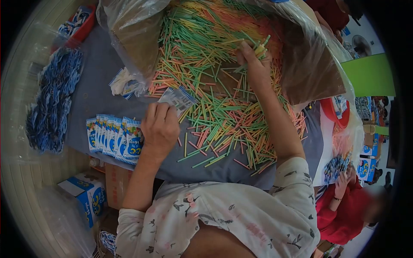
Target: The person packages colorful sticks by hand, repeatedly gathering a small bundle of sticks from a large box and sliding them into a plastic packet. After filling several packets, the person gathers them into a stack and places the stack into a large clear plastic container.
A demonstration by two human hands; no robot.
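Nearest you, lower left of the frame, a row of printed sachets overlaps on the table. Your left hand, left of centre, pinches a single packet. Coloured sticks spread from the centre to the top. Your right hand, upper right of centre, grips a small bunch of them.

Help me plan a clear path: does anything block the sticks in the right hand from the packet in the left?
Nothing visible stands between the held sticks in the right hand and the packet in the left hand; only loose sticks lie beneath.
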